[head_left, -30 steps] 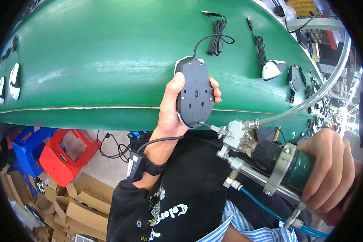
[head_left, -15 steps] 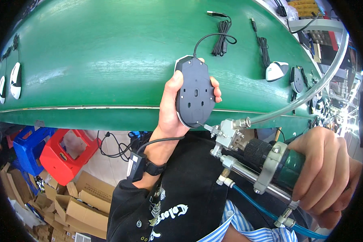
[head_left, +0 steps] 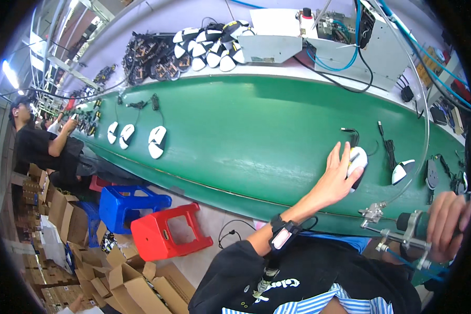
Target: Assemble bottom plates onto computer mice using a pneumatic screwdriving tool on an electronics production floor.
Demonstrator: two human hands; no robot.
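Note:
My left hand (head_left: 338, 177) grips a black-and-white computer mouse (head_left: 358, 158) by its sides, white shell up, low over the green bench. The cable (head_left: 354, 137) of this mouse lies bundled beyond it. At the right edge, my right hand (head_left: 447, 222) is closed round the dark body of a power screwdriver (head_left: 412, 222) with a metal feed head (head_left: 372, 213), a clear hose and a blue air tube. The driver's tip stands apart from the mouse. To the right of my left hand lie another white mouse (head_left: 403, 171) and an upturned black one (head_left: 431, 175).
Three white mice, one a near mouse (head_left: 157, 142), lie left on the green bench (head_left: 235, 141). Mouse shells (head_left: 209, 47) and black parts (head_left: 149, 57) fill the back shelf beside a grey machine (head_left: 340, 57). Stools (head_left: 170, 230), cartons (head_left: 152, 288) and a co-worker (head_left: 42, 138) are left.
The view has swung left and up. The mouse has turned from underside up to white shell up and moved away from the screwdriver tip. My right hand still holds the driver.

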